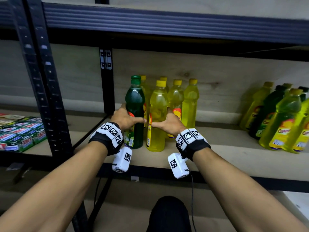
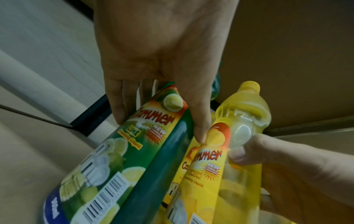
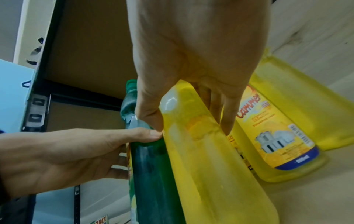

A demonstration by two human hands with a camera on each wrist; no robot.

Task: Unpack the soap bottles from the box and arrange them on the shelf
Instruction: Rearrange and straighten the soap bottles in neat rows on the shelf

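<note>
A dark green soap bottle (image 1: pixel 135 101) and a yellow soap bottle (image 1: pixel 158 104) stand side by side near the front of the wooden shelf (image 1: pixel 217 148). My left hand (image 1: pixel 129 117) grips the green bottle (image 2: pixel 145 151) at its label, fingers round the left side and thumb across the front. My right hand (image 1: pixel 164 119) grips the yellow bottle (image 3: pixel 201 151) at mid-height, thumb in front and fingers behind. The two thumbs nearly meet between the bottles. Several more yellow bottles (image 1: pixel 190 101) stand just behind. The box is out of view.
A second cluster of yellow and green bottles (image 1: pixel 280 118) fills the shelf's right end. A black upright post (image 1: pixel 107 84) stands left of the green bottle. Green soap-bar boxes (image 1: pixel 21 134) lie on the neighbouring left shelf. The upper shelf beam (image 1: pixel 167 22) hangs overhead.
</note>
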